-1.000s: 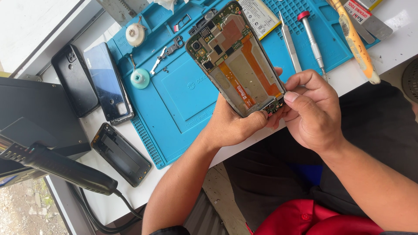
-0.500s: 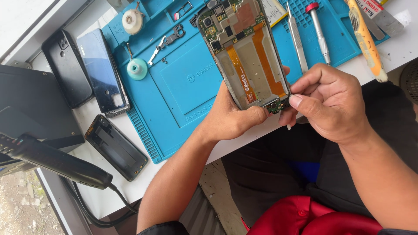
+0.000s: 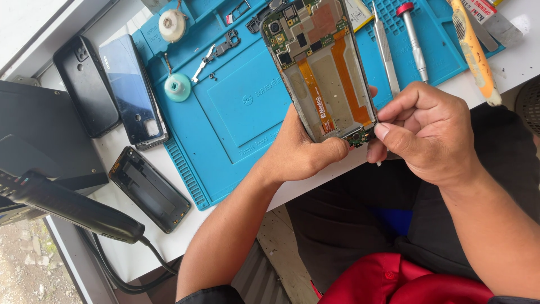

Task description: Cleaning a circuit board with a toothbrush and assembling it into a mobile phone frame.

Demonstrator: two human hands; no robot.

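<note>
With its back cover off and boards exposed, the opened phone (image 3: 323, 67) sits above the blue mat (image 3: 236, 107), left hand (image 3: 301, 152) gripping its lower edge; right hand (image 3: 430, 132) pinches at the bottom connector board (image 3: 358, 137). Reassembly not done.

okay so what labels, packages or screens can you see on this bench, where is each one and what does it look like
Phone with glass screen: left of the blue mat, face up, dark, glossy, unlit rectangle.
Yellow and white label: top edge, right of the opened phone held by the left hand and right hand, partly hidden.
Red and white printed package: top right corner, cut off by the frame.
</note>
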